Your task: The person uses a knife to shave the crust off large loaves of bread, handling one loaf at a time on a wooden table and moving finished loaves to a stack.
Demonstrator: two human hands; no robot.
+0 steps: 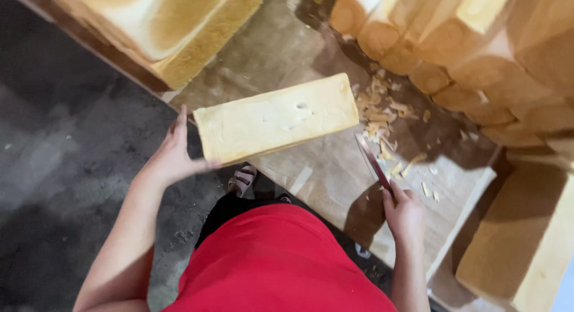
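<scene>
Pale yellow loaf [276, 118], golden-brown crusted loaves [478, 55], red garment [278, 264], dark grey floor [54, 138]

A dark grey concrete floor [66, 144] fills the left side. A brown paper-covered table [335, 174] stands at the centre. Stacked golden loaves [478, 55] line its far and right edges under warm light.

No packages, labels, signs or screens anywhere in view here; nothing wrapped, nothing printed, nothing lit up on the work surface.
</scene>
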